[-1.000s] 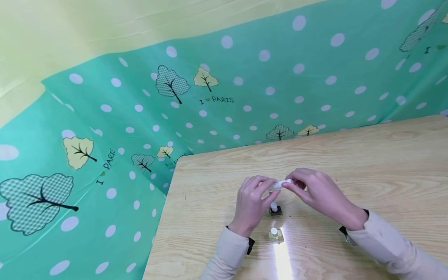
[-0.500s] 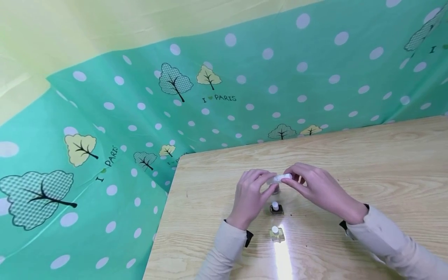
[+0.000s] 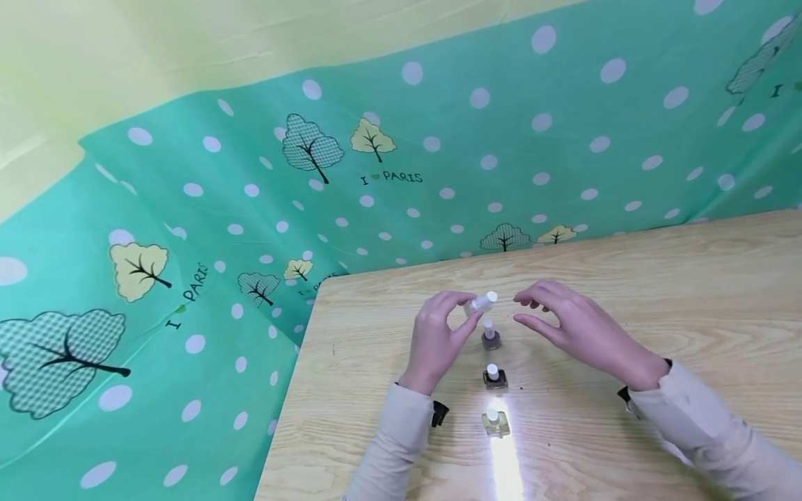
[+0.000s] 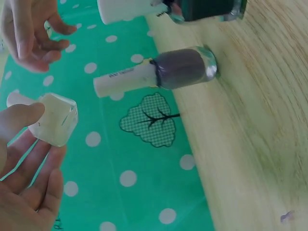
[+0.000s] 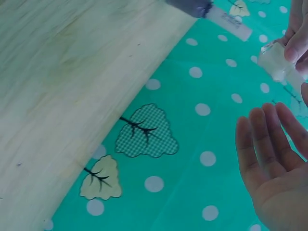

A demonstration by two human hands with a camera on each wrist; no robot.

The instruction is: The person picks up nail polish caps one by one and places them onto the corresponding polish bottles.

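Observation:
My left hand [image 3: 432, 341] pinches a nail polish bottle [image 3: 481, 303] with a white cap, held tilted above the table. In the left wrist view the bottle's glass [image 4: 58, 119] looks whitish and clear, gripped between thumb and fingers. To its right my right hand [image 3: 583, 334] is apart from it, fingers loosely extended; its palm [image 5: 276, 178] faces up in the right wrist view, holding nothing. Below the hands stand a greyish-purple nail polish bottle [image 3: 491, 340], a dark one [image 3: 496, 379] and a pale yellow one [image 3: 497, 424], all white-capped and in a row.
The bottles stand on a light wooden table [image 3: 376, 390]. Behind and left of it hangs a green cloth [image 3: 438, 174] with white dots and printed trees. A bright light reflection [image 3: 506, 466] lies on the tabletop near the yellow bottle.
Earlier both hands held the bottle together. My right hand has let go and shifted slightly right, while my left hand keeps it, moved a little left and more upright. The purple bottle now shows fully.

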